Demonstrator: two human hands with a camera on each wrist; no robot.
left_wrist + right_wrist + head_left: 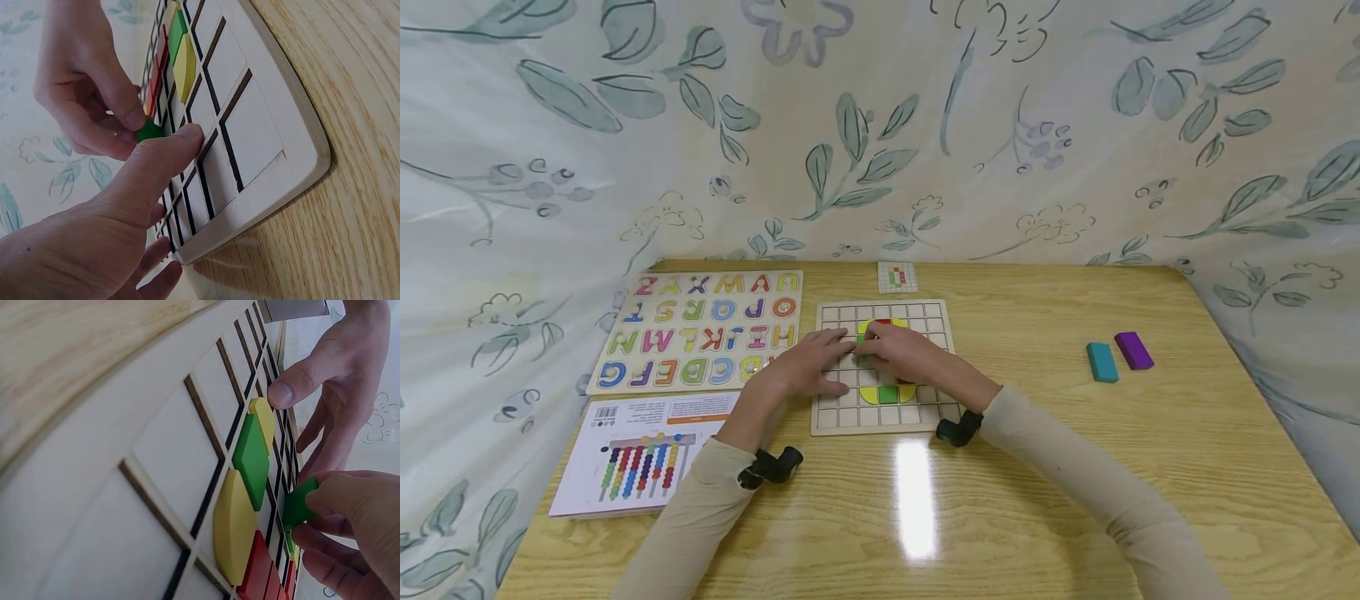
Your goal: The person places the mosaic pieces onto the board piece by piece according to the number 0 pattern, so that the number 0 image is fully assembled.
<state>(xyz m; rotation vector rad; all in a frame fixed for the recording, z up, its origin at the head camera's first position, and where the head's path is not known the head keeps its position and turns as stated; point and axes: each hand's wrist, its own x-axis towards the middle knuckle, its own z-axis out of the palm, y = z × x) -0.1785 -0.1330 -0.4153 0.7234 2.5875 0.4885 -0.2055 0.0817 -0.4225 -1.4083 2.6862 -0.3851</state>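
A white board with a square grid [829,420] lies on the table in front of me. My right hand [904,352] pinches a green square tile [299,505] between thumb and fingers, close over the grid. Beside it, my left hand [808,363] rests on the board's left part with its fingers spread and holds nothing. Around the hands sit coloured tiles: a rounded yellow piece [234,528], a flat green square [251,461] and red squares [255,567]. In the head view the right hand hides the middle of this pattern.
Behind the board lies a small pattern card [897,277]. An alphabet puzzle board [700,329] is at the left, with a white box showing an abacus [643,454] nearer me. A teal block [1102,362] and a purple block [1134,351] lie on the right.
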